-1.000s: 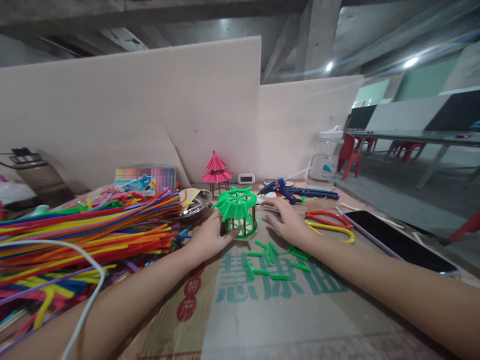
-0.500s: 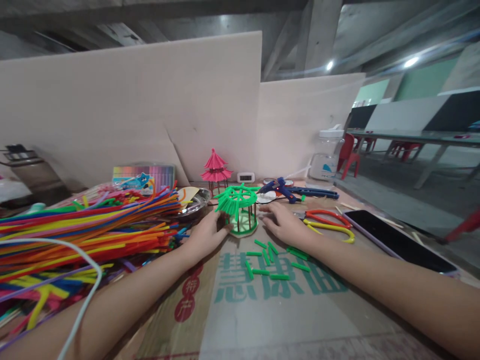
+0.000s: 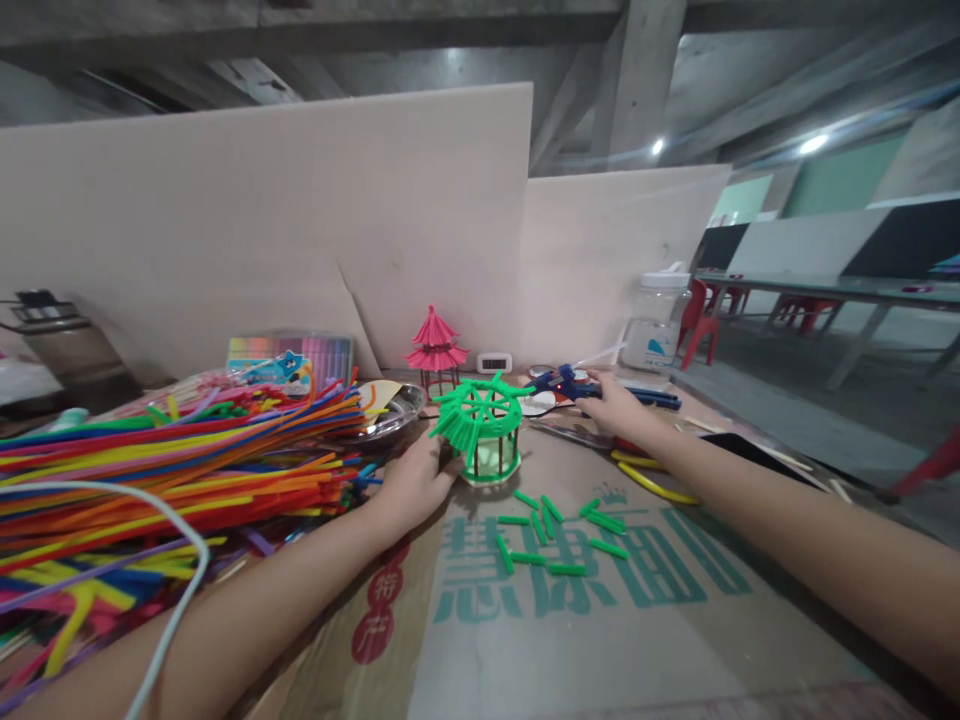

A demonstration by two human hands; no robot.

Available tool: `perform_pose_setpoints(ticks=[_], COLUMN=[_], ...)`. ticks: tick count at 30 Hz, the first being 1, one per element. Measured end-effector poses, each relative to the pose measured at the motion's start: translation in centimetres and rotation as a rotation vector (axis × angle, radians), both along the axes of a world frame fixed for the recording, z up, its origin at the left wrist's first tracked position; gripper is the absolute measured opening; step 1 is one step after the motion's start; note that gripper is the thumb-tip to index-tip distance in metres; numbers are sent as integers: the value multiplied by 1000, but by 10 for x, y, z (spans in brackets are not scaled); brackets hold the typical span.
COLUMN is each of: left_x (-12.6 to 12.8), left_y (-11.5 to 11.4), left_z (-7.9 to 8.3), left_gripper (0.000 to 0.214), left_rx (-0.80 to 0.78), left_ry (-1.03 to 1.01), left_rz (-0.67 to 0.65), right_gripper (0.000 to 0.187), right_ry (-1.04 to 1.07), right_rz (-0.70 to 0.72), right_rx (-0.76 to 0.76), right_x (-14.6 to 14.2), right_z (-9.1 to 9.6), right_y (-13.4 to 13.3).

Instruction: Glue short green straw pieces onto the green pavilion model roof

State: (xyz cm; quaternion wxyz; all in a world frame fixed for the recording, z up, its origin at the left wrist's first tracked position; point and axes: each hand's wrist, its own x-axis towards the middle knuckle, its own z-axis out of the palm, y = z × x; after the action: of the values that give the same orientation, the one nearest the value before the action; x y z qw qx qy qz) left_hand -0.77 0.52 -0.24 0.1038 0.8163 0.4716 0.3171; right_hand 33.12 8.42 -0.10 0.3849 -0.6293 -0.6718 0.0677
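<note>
Two bare hands are at work over a cardboard sheet. The left hand has thumb and fingers parted at the side of a green pavilion model; whether they press on it I cannot tell. The model stands upright just beyond and right of that hand. The right hand has its fingers bent at the handle of a blue hot-glue gun; how tightly they close is hidden. Short green chenille-stem pieces lie between the forearms, nearer the body than either hand. A pink pavilion model stands beyond the left hand.

The green model looks light, its fuzzy roof soft and easily bent, its thin brown posts probably fragile. Its base seems the safest hold; squeezing the roof could splay the strips. The glue gun should feel stiffer and heavier, best gripped by the handle, clear of the nozzle.
</note>
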Motion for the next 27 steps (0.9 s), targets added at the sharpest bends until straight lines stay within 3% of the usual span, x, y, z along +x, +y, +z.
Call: perform_pose_setpoints(ticks=[5, 9, 13, 19, 23, 27], left_x=[4, 4, 3, 1, -2, -3], left_y=[-7, -7, -5, -1, 4, 10], left_z=[9, 8, 4, -2, -6, -8], left_gripper=[22, 23, 24, 27, 36, 45], left_rx=[-128, -135, -99, -75, 8, 80], left_ry=[203, 204, 175, 76, -93, -216], left_rz=[181, 186, 161, 130, 47, -36], right_gripper=[37, 32, 27, 28, 28, 19], right_ry=[-81, -100, -66, 93, 251, 344], right_rz=[24, -23, -79, -17, 110, 298], right_rx=[-175, -212, -164, -80, 70, 235], right_x=[-12, -21, -25, -31, -43, -56], right_z=[9, 11, 16, 33, 24, 13], right_y=[19, 29, 22, -40, -93, -124])
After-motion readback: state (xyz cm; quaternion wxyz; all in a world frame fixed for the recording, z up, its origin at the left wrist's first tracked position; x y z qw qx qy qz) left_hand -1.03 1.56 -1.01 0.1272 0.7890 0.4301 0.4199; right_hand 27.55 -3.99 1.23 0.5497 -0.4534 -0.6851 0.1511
